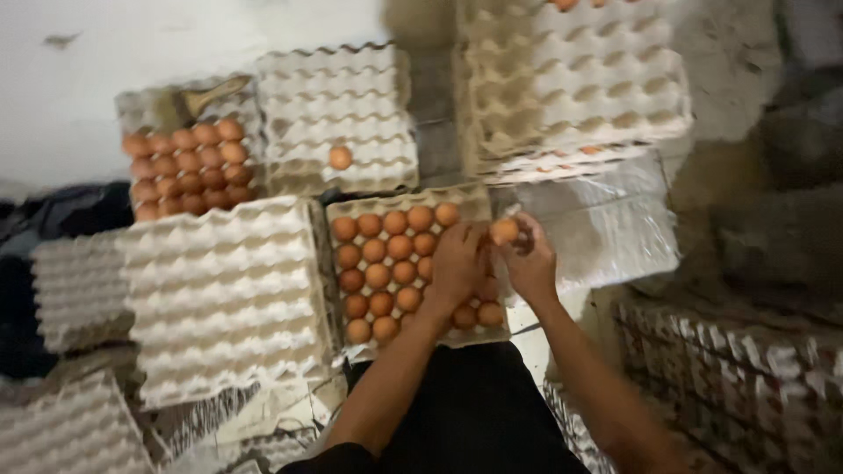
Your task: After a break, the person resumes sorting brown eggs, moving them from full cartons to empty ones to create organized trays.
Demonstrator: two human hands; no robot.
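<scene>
Left hand (457,263) covers several eggs in the middle tray (351,209). Top tray stack (571,79) cut by upper edge. Right-side crates (746,386) blurred, contents unclear.

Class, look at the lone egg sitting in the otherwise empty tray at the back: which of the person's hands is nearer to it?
Left. The left hand rests on the filled tray just in front of the lone egg; the right hand, holding an egg, is farther right.
</scene>
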